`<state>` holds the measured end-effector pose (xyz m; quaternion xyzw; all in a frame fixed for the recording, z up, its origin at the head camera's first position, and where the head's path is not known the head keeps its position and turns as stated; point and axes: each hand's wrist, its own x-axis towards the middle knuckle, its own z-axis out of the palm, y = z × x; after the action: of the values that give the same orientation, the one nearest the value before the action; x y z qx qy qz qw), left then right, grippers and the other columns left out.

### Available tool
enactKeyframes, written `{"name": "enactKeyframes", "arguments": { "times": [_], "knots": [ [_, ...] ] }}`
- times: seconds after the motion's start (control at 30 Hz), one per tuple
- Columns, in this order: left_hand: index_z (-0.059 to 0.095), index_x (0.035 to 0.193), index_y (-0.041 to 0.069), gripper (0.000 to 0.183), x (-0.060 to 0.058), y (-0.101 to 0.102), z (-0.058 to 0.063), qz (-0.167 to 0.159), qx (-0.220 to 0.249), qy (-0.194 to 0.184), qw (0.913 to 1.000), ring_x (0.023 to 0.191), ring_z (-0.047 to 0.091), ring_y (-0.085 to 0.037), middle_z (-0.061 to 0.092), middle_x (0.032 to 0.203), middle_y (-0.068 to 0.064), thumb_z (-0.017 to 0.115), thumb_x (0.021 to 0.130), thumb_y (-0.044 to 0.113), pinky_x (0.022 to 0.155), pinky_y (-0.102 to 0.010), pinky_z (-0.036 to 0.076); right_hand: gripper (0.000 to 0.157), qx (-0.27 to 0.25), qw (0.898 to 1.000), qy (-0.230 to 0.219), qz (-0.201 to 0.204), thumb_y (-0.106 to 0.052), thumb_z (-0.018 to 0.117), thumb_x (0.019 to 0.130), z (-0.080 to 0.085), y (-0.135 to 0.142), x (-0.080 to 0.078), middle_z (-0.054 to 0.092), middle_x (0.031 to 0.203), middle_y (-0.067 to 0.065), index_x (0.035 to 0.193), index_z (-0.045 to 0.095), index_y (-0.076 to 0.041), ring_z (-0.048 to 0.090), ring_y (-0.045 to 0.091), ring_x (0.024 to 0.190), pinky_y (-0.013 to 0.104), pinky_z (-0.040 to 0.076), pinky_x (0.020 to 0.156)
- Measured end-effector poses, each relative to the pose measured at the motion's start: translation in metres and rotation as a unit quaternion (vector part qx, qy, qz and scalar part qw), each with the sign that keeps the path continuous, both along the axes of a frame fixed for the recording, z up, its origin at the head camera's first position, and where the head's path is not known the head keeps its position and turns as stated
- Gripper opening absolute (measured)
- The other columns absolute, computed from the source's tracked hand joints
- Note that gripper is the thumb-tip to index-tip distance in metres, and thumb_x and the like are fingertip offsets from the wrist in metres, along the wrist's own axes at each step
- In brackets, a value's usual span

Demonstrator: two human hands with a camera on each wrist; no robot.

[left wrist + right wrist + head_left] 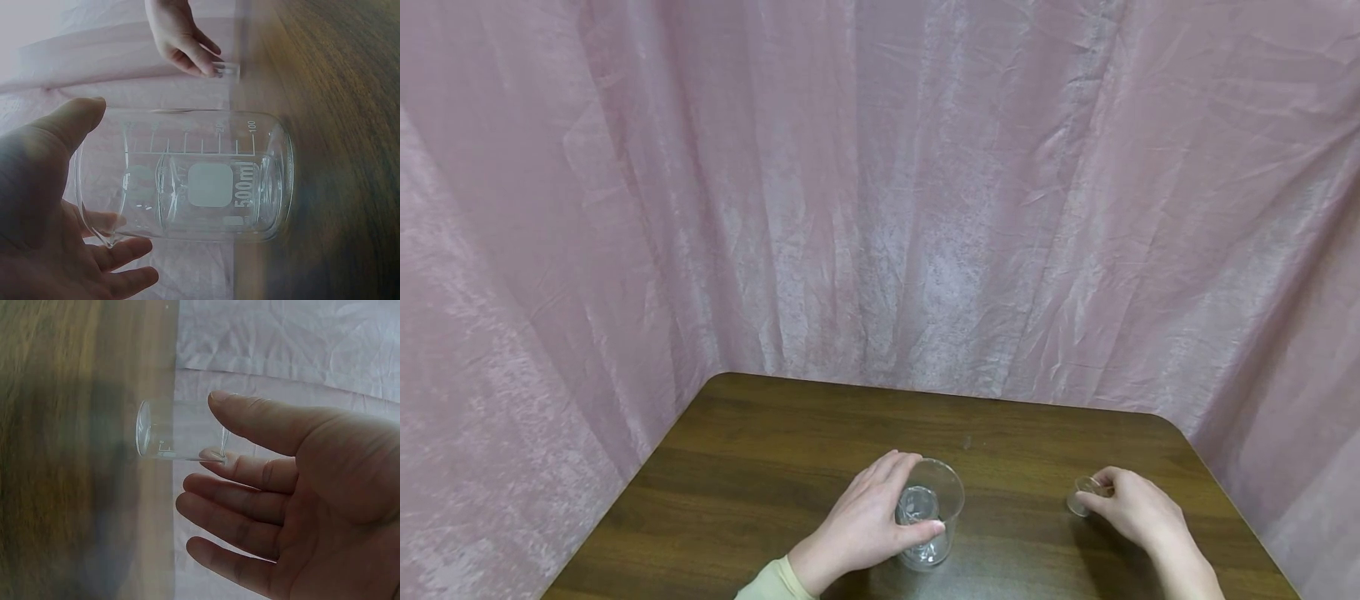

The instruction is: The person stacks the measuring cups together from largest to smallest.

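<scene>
A clear glass beaker marked 500ml stands upright on the wooden table. My left hand holds it near the rim, thumb on one side and fingers on the other. Inside it a smaller glass vessel shows through the wall; its exact shape is hard to make out. Off to the right, my right hand pinches a small clear beaker by its rim between thumb and index finger, the other fingers loosely spread. The small beaker's base is at or just above the tabletop; I cannot tell which.
The brown wood-grain table has rounded far corners. Pink velvety curtains hang behind it and along both sides. A faint small mark shows on the tabletop beyond the large beaker.
</scene>
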<state>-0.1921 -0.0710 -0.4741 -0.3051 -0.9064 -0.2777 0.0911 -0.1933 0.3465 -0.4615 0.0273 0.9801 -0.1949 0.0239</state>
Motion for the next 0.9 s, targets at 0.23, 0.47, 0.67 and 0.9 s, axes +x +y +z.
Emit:
{"name": "enactKeyframes", "arguments": {
  "times": [0.23, 0.47, 0.67, 0.9],
  "knots": [
    [0.055, 0.156, 0.012, 0.085, 0.0, 0.0, 0.0, 0.002, 0.001, -0.004, 1.0, 0.152, 0.05, -0.033, 0.059, 0.155, -0.008, 0.076, 0.095, 0.068, 0.121, -0.061, 0.043, 0.067, 0.002, 1.0, 0.014, 0.003, -0.055, 0.075, 0.101, 0.005, -0.007, 0.001, 0.074, 0.124, 0.025, 0.129, 0.071, 0.005, 0.071, 0.047, 0.11, 0.064, 0.059, 0.08],
    [0.055, 0.156, 0.012, 0.085, 0.001, -0.001, 0.0, 0.001, 0.002, -0.006, 1.0, 0.152, 0.049, -0.033, 0.059, 0.155, -0.008, 0.077, 0.095, 0.067, 0.121, -0.061, 0.043, 0.066, 0.004, 1.0, 0.028, 0.001, -0.058, 0.074, 0.101, 0.01, -0.017, 0.002, 0.076, 0.123, 0.022, 0.128, 0.073, 0.002, 0.072, 0.045, 0.108, 0.065, 0.058, 0.081],
    [0.055, 0.156, 0.012, 0.085, 0.001, -0.001, 0.0, 0.001, 0.003, -0.009, 1.0, 0.153, 0.049, -0.034, 0.059, 0.156, -0.007, 0.077, 0.095, 0.067, 0.121, -0.061, 0.043, 0.064, 0.003, 0.999, 0.038, 0.003, -0.059, 0.074, 0.101, 0.014, -0.023, 0.004, 0.077, 0.12, 0.018, 0.127, 0.074, -0.001, 0.071, 0.033, 0.1, 0.064, 0.058, 0.077],
    [0.055, 0.156, 0.013, 0.085, 0.0, 0.0, 0.001, 0.002, -0.001, -0.005, 1.0, 0.153, 0.049, -0.034, 0.059, 0.156, -0.007, 0.077, 0.095, 0.067, 0.121, -0.061, 0.044, 0.068, 0.007, 0.999, 0.046, 0.009, -0.064, 0.072, 0.1, 0.019, -0.028, 0.004, 0.077, 0.121, 0.019, 0.128, 0.074, -0.002, 0.072, 0.037, 0.103, 0.063, 0.058, 0.077]
  ]
}}
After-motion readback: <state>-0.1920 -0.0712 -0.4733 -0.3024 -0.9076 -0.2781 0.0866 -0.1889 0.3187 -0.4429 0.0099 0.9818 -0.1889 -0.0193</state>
